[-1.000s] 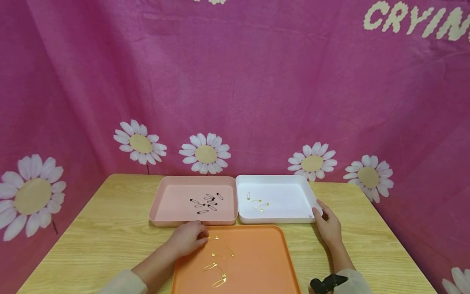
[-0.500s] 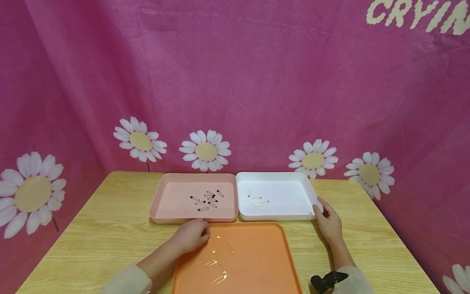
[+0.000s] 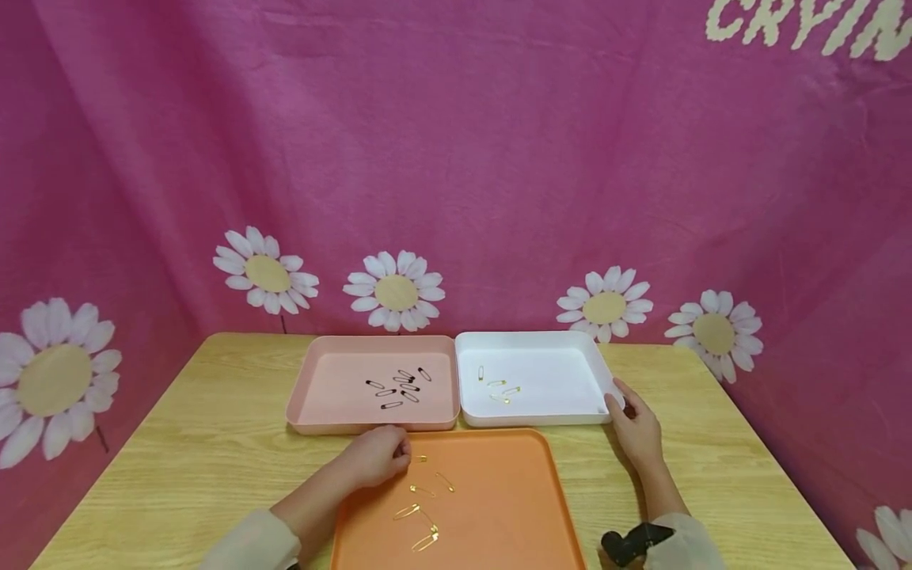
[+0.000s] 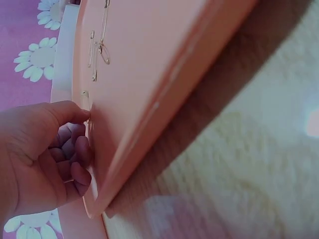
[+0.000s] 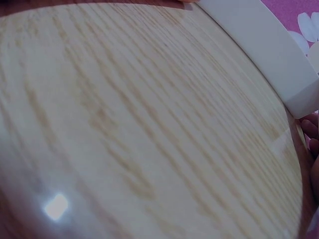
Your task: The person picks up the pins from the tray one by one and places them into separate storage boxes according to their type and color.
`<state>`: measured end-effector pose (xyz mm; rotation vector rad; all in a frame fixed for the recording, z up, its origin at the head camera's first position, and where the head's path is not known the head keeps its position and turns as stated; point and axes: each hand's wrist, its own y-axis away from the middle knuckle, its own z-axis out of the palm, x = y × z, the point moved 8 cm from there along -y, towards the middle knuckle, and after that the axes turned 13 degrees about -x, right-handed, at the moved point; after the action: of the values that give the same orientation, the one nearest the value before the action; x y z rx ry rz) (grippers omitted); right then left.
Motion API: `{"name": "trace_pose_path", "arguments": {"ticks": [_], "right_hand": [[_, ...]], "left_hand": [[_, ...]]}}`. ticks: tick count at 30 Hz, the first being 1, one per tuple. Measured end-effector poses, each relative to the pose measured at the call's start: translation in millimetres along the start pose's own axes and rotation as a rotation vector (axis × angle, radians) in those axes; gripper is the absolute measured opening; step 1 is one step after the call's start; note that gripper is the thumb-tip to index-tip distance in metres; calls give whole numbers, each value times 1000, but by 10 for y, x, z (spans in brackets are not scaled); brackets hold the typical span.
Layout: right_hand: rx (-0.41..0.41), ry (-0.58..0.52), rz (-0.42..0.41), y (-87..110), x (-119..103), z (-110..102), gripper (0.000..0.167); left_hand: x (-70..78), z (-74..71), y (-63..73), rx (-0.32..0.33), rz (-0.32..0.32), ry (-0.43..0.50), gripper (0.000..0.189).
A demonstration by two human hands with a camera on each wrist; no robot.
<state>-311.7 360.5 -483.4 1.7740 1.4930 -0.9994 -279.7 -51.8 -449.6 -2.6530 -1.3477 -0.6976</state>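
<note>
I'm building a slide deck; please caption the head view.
Left hand beside gold metal safety pins on a rectangular orange tray; right hand gripping the corner of a rectangular white tray.

The table [image 3: 207, 459] was viewed from above, forward and downward, by the farthest-set head camera, with the curtain [image 3: 456, 158] at twelve o'clock and the orange tray [image 3: 506, 507] at six. That tray and the left hand [image 4: 40, 157] were shared with the left wrist view, close and rolled sideways, the hand between eight and nine. The table was faced closely by the right wrist camera; the white tray [image 5: 264, 50], at two o'clock, was shared with the head view.
</note>
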Motion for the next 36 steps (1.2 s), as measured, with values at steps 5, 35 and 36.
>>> {"name": "trace_pose_path", "arguments": {"ticks": [5, 35, 36], "right_hand": [[4, 5, -4, -17, -17, -2, 56], [5, 2, -16, -1, 1, 7, 56], [5, 2, -17, 0, 1, 5, 56]], "left_hand": [[10, -3, 20, -22, 19, 21, 10], [374, -610, -520, 7, 31, 186, 6], [382, -618, -547, 8, 28, 193, 6]]}}
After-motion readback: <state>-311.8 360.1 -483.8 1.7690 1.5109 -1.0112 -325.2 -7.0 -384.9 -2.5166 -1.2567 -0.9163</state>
